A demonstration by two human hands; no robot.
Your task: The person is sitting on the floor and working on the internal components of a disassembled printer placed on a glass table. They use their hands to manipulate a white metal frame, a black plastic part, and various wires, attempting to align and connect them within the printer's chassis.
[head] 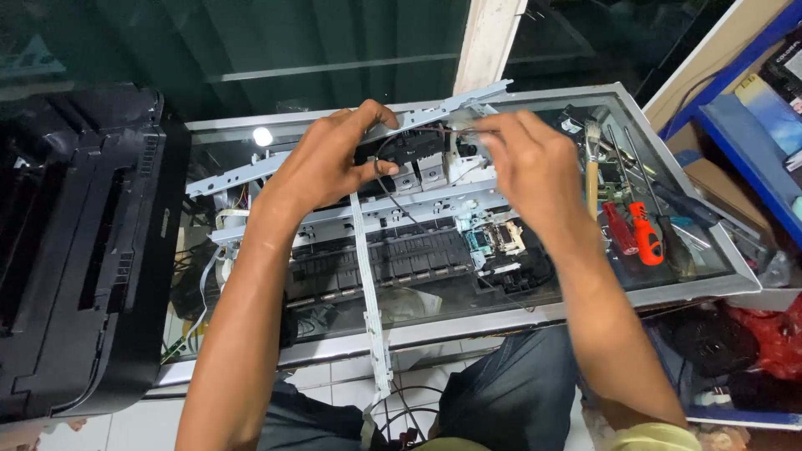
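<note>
Both hands work above the glass bench [693, 288]; left hand [322, 163] pinches a black part [409, 144] on the metal frame [334, 150]; right hand [530, 163] closes on a thin wire [434, 131]; printer innards [401, 259] lie stripped, black casing [75, 250] already off, screwdrivers [643, 234] beside.

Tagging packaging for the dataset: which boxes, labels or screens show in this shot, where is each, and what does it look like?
Blue box: right edge, on the blue shelf; flat, pale blue with a yellow corner.
Dark box: top right corner above the blue one; black, small light print.
Cardboard box: right, below the shelf; plain brown.
Red bag: lower right; crumpled plastic.
No screens visible.
</note>
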